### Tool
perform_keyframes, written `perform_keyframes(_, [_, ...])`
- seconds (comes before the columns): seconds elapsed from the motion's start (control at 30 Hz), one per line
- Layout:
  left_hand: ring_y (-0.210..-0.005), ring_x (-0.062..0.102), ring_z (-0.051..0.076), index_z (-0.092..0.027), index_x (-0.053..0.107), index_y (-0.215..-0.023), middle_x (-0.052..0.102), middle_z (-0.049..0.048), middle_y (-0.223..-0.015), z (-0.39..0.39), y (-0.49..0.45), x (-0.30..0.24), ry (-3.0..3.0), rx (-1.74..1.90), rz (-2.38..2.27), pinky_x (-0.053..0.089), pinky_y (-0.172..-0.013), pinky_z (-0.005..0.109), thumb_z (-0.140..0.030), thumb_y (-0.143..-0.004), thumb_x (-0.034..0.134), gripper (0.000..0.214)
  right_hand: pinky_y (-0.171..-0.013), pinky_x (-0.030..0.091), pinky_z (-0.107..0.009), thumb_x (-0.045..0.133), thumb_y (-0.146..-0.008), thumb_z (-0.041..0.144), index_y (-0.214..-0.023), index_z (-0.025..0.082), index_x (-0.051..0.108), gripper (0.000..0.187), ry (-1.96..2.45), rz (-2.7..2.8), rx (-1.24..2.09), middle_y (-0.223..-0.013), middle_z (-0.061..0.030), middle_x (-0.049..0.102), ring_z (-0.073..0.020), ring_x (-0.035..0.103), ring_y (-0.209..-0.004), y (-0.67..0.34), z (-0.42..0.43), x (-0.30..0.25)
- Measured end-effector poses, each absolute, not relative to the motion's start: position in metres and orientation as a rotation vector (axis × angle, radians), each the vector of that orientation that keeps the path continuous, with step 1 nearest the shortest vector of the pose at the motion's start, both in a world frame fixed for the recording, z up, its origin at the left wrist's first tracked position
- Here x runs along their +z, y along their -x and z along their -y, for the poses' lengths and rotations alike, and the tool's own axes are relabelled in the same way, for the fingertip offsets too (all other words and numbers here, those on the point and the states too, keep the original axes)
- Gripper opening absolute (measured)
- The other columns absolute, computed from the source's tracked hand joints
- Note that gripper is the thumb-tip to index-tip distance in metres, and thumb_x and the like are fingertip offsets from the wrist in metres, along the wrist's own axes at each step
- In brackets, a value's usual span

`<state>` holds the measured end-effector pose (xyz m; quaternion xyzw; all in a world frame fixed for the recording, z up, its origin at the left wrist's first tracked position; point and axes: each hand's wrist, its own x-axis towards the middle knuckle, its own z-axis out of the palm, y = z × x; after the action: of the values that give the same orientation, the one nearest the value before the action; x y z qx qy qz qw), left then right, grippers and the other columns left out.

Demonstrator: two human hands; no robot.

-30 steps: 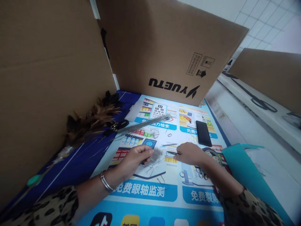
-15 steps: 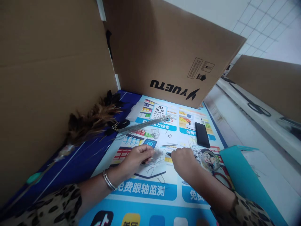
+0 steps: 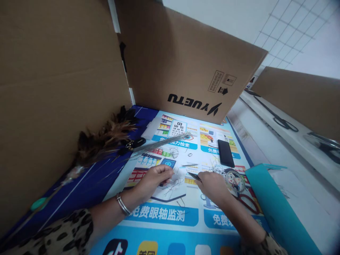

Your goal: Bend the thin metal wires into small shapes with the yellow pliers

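My left hand (image 3: 156, 177) is closed in a pinch, thumb against forefinger, at a tangle of thin wire (image 3: 174, 187). The wire is fine, and where it passes between the fingers is hard to make out. To the right, my right hand (image 3: 214, 185) is wrapped round a slim dark tool with a pointed tip (image 3: 193, 175); its handle is hidden in the palm. The tip points left toward my left hand, with a gap between them. Just beyond the tip lie a few short straight wires (image 3: 189, 165). Farther off is a long bundle of straight wires (image 3: 164, 142).
A black phone-like slab (image 3: 226, 153), a round clear-rimmed item (image 3: 235, 180) and red scissor handles (image 3: 249, 204) lie right. A teal box (image 3: 276, 198) stands beyond them. Brown feathers (image 3: 103, 131) and a black fob (image 3: 138, 142) are left. Cardboard panels (image 3: 196, 53) wall the back and left.
My right hand has drawn slightly right and turned, showing more of the dark tool. My left hand keeps its pinch in nearly the same place. The view has shifted a little.
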<state>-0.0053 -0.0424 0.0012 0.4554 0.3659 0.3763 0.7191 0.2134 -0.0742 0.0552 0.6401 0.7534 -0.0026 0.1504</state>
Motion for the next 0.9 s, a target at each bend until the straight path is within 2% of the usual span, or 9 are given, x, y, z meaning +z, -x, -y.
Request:
perform_keyframes(0.17, [-0.053, 0.043, 0.008, -0.012, 0.056, -0.072, 0.05, -0.0014, -0.06, 0.043, 0.006, 0.004, -1.004, 0.827, -0.826, 0.034, -0.05, 0.02, -0.031, -0.075, 0.061, 0.019, -0.057, 0.03, -0.025, 0.039, -0.089, 0.038, -0.083, 0.019, 0.056, 0.026, -1.926, -2.274, 0.068, -0.08, -0.0051, 0.061, -0.017, 0.056, -0.074, -0.208, 0.083, 0.049])
perform_keyframes(0.33, [-0.051, 0.041, 0.007, -0.013, 0.056, -0.074, 0.049, -0.0019, -0.06, 0.044, 0.006, 0.006, -0.995, 0.828, -0.804, 0.032, -0.049, 0.02, -0.03, -0.076, 0.061, 0.018, -0.057, 0.026, -0.027, 0.043, -0.088, 0.034, -0.081, 0.02, 0.055, 0.02, -1.911, -2.404, 0.237, -0.075, -0.0042, 0.058, -0.0183, 0.053, -0.071, -0.197, 0.086, 0.04])
perform_keyframes(0.5, [-0.052, 0.041, 0.004, -0.012, 0.057, -0.07, 0.056, 0.0049, -0.089, 0.043, 0.005, 0.01, -1.002, 0.846, -0.81, 0.031, -0.047, 0.02, -0.029, -0.073, 0.064, 0.019, -0.057, 0.025, -0.029, 0.047, -0.086, 0.025, -0.079, 0.019, 0.054, 0.011, -1.862, -2.459, 0.358, -0.073, -0.0042, 0.056, -0.0186, 0.049, -0.068, -0.19, 0.088, 0.033])
perform_keyframes(0.67, [-0.05, 0.042, 0.006, -0.012, 0.058, -0.074, 0.053, -0.0003, -0.064, 0.041, 0.003, 0.008, -1.017, 0.813, -0.832, 0.031, -0.047, 0.02, -0.029, -0.073, 0.064, 0.018, -0.06, 0.026, -0.031, 0.047, -0.083, 0.016, -0.081, 0.018, 0.053, 0.006, -1.817, -2.481, 0.492, -0.073, -0.0052, 0.054, -0.0186, 0.047, -0.068, -0.184, 0.095, 0.033])
perform_keyframes(0.9, [-0.049, 0.044, 0.007, -0.012, 0.059, -0.075, 0.054, -0.0006, -0.059, 0.042, 0.004, 0.005, -0.994, 0.788, -0.803, 0.033, -0.048, 0.02, -0.031, -0.072, 0.065, 0.019, -0.06, 0.029, -0.032, 0.047, -0.078, 0.009, -0.086, 0.018, 0.052, 0.012, -1.8, -2.456, 0.488, -0.075, -0.0057, 0.053, -0.02, 0.046, -0.07, -0.177, 0.101, 0.038])
